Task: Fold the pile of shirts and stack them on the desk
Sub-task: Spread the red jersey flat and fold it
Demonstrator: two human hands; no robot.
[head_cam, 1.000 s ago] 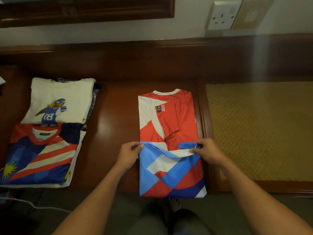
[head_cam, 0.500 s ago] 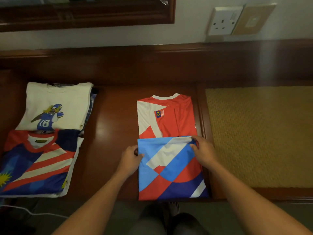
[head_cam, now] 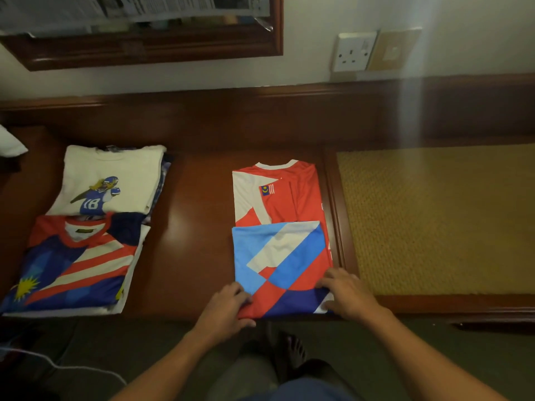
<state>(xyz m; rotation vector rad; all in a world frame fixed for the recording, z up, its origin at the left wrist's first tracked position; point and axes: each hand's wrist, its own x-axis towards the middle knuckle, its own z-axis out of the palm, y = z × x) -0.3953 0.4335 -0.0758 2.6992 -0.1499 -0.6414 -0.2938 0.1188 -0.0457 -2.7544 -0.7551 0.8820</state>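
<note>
Two hands (head_cam: 224, 309) (head_cam: 347, 293) now at one jersey's (head_cam: 278, 256) near corners

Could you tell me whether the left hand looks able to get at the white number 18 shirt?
Probably yes. The left hand holds the red and blue jersey by its near corner; bare desk lies between it and the white shirt, uncovered on top, though the striped jersey overlaps its near edge.

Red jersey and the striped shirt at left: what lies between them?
Only bare, glossy desk wood separates the striped shirt from the red jersey, per the head view.
</note>
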